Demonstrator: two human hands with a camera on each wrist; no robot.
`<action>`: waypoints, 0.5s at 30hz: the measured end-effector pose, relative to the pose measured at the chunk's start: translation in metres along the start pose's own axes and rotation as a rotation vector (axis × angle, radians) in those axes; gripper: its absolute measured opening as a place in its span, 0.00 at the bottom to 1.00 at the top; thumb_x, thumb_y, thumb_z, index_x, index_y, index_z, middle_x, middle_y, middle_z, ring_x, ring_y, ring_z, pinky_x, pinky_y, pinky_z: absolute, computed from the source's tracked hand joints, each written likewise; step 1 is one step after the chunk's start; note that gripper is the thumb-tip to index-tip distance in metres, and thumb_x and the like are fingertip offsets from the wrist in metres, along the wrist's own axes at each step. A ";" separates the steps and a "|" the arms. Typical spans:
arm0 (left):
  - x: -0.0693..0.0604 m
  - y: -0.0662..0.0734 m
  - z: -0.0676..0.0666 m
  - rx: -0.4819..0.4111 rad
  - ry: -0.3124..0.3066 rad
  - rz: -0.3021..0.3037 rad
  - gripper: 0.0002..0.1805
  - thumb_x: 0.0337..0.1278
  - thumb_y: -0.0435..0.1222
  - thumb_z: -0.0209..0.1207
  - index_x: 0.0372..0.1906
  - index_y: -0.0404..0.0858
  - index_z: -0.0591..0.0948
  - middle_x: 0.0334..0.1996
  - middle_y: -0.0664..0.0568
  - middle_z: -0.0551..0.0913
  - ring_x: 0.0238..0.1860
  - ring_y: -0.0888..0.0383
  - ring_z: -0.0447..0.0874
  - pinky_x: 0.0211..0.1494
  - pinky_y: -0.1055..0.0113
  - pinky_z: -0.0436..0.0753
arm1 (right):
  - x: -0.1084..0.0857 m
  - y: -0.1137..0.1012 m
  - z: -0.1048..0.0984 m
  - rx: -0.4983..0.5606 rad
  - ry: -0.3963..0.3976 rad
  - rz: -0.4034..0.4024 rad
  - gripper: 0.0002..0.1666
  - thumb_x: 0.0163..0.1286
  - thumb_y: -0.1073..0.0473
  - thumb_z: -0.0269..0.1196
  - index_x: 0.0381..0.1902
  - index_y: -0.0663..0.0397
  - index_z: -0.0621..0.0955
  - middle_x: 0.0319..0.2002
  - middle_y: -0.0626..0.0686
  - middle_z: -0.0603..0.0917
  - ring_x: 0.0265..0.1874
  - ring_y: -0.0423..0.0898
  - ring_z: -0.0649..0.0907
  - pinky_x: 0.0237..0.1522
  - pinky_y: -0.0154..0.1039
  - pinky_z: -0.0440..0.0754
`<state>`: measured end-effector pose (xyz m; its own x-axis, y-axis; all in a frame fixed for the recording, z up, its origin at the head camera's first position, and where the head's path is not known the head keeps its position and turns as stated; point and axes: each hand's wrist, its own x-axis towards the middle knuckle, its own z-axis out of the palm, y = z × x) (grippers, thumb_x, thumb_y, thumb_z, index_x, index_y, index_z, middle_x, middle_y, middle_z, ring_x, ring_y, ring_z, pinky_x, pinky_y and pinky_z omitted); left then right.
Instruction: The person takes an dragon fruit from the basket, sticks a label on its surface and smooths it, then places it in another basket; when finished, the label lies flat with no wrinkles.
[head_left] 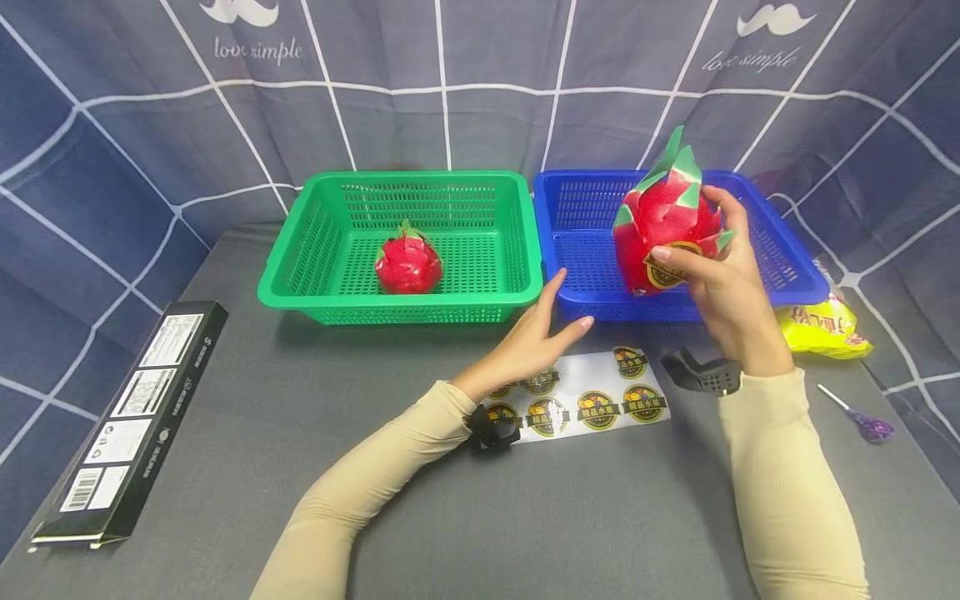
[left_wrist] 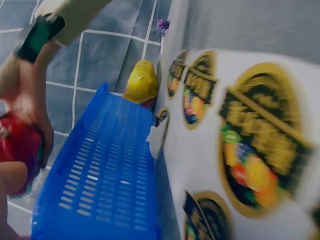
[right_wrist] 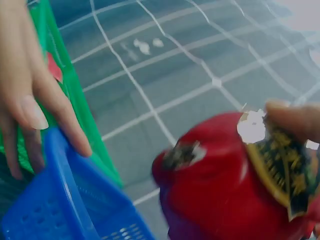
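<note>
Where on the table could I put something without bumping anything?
Best bare patch: the grey table between the black box, the green basket and the left sleeve. There's more between that and the right sleeve, nearer than the sticker sheet. It's crowded around the blue basket: right hand, yellow bag, purple-topped stick.

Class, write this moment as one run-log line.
right hand: holds stickered dragon fruit above blue basket | left hand: empty, near blue basket's corner | green basket: second dragon fruit inside

Fruit (head_left: 408, 265) in left basket (head_left: 401, 300), sticker sheet (head_left: 585, 379) before right basket (head_left: 611, 303), box (head_left: 133, 425) leftmost
</note>
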<state>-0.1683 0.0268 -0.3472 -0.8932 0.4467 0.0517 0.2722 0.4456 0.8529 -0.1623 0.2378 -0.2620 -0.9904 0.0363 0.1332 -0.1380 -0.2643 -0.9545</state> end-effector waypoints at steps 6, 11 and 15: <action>0.021 0.001 0.011 -0.051 0.067 -0.081 0.41 0.58 0.58 0.48 0.69 0.61 0.38 0.69 0.43 0.56 0.64 0.43 0.63 0.63 0.47 0.65 | 0.040 0.018 -0.005 0.111 -0.050 0.017 0.42 0.55 0.75 0.59 0.60 0.36 0.58 0.61 0.47 0.60 0.62 0.46 0.63 0.55 0.35 0.70; 0.026 0.001 0.016 -0.076 0.101 -0.086 0.41 0.58 0.57 0.48 0.69 0.57 0.39 0.68 0.40 0.58 0.63 0.42 0.65 0.63 0.49 0.66 | 0.063 0.034 -0.006 0.036 -0.036 0.126 0.44 0.55 0.72 0.61 0.61 0.34 0.56 0.60 0.48 0.61 0.61 0.46 0.63 0.58 0.38 0.66; 0.026 0.001 0.016 -0.060 0.110 -0.087 0.42 0.58 0.57 0.48 0.70 0.56 0.39 0.68 0.41 0.57 0.63 0.43 0.66 0.63 0.49 0.66 | 0.076 0.042 -0.003 -0.120 -0.012 0.267 0.46 0.55 0.67 0.65 0.63 0.33 0.53 0.61 0.48 0.59 0.61 0.47 0.62 0.66 0.47 0.60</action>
<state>-0.1854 0.0517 -0.3533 -0.9471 0.3195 0.0302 0.1733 0.4300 0.8860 -0.2432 0.2320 -0.2929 -0.9918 -0.0308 -0.1243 0.1275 -0.1468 -0.9809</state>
